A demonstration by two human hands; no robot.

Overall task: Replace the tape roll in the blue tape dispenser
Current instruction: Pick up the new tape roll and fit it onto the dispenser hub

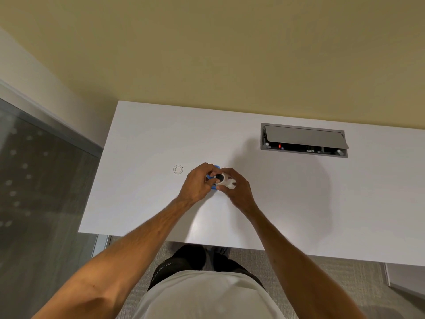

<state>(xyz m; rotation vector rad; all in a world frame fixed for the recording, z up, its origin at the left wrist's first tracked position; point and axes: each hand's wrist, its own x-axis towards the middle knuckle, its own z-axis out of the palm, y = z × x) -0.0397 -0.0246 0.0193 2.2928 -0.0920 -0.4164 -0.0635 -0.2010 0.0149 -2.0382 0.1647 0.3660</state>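
Observation:
Both hands meet over the middle of the white desk. My left hand grips the blue tape dispenser, of which only small blue edges show between the fingers. My right hand holds a white piece with a dark round hub against the dispenser. Whether that white piece is a tape roll or a part of the dispenser I cannot tell. A clear tape roll lies flat on the desk just left of my left hand.
A grey cable hatch with its lid open is set into the desk at the back right. The yellow wall runs behind the desk. A glass partition stands to the left. My legs show below the desk's front edge.

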